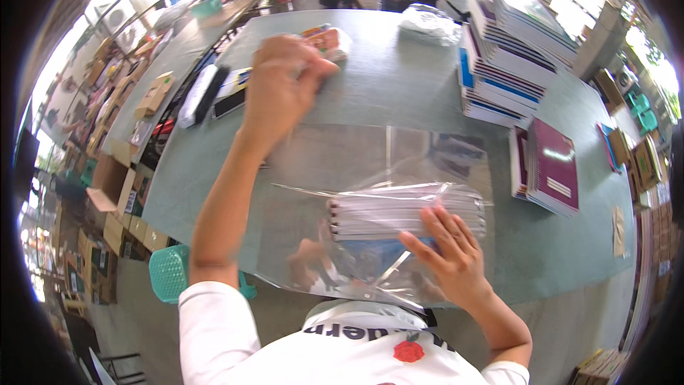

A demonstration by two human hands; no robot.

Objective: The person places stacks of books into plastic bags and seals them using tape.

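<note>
A person in a white shirt leans over a grey-green desk. In front of them lies a clear plastic sheet, spread flat, with a stack of notebooks on its near half, close to the desk's near edge. The right hand rests flat on the stack's right end, fingers spread and open, pressing on the plastic that covers it.

The left hand is stretched out to the far side of the desk, its grip closed in a loose fist on a small orange-and-white packet in clear wrap.

Left of that hand lie a dark phone and a white case. At the right stands a tall pile of books, with a maroon notebook on a lower pile beside it. A crumpled clear bag sits at the far edge. Another person sits beyond the desk.
</note>
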